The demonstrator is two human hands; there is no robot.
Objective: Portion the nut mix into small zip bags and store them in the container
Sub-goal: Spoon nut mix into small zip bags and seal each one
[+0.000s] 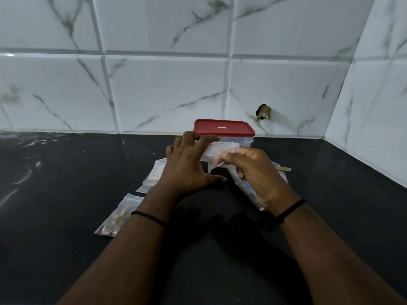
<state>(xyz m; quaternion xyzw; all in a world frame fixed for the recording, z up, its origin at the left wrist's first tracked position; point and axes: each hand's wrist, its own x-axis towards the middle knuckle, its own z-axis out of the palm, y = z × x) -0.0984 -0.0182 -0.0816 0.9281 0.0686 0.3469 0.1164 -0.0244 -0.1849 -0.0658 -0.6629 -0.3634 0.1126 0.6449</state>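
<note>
Two hands at work on one small empty zip bag (220, 151), raised just above the dark counter (66, 249). Left hand (189, 167) spread wide, fingertips pinching the bag's top edge, thumb stretched out underneath. Right hand (253, 170) curled round the bag's other side, pinching the plastic between thumb and fingers. Looks like opening the mouth of the bag, ready for filling.

Directly beyond both hands: container (247, 142) with its red lid (223, 128) on, so nothing stored yet from this step. Just left of the left wrist: one filled bag (115, 219) lying flat with nuts inside. Behind the left hand: a stack of spare bags (155, 172). Under and behind the right hand: the bigger bag (253, 192), presumably the nut mix, though contents mostly hidden. Past the right hand's knuckles: tip of a wooden stick (284, 169), perhaps a scoop handle; cannot tell.

To do it well: pull the two lips apart gently, one hand per side, gripping near the zip strip, not the thin film below. Keep the opening facing up and wide before reaching for the mix. Hold low over the counter to catch any spills. Avoid tugging hard; thin plastic likely to stretch or tear.
</note>
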